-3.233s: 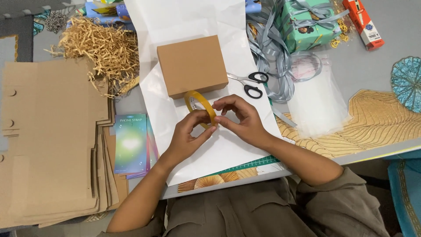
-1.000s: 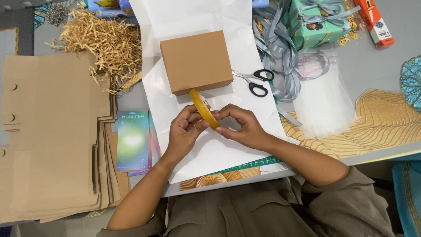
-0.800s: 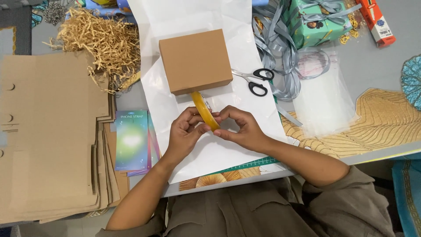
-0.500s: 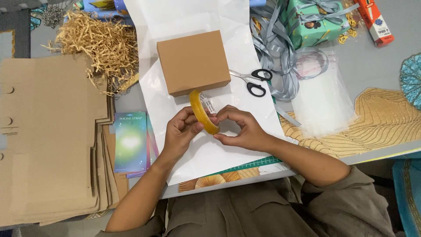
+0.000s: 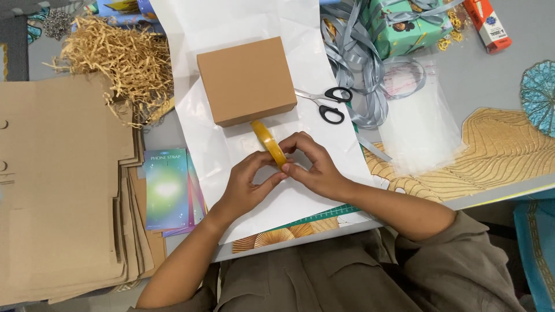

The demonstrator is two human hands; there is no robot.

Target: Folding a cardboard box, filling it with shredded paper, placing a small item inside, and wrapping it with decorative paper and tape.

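Pinching the yellow ring-shaped tape roll between both hands, left and right, at frame centre, I see no strip pulled free; the closed brown cardboard box above sits unwrapped on white paper.

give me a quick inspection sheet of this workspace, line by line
surface: grey table under white paper sheet
job's things: yellow tape roll on edge; closed brown box behind it
clutter: scissors, grey ribbon, paper shred, flat cardboard stack, clear bag, wrapped green gift
grippers: left hand and right hand both pinch the roll
cables: nothing seen
surroundings: nothing seen
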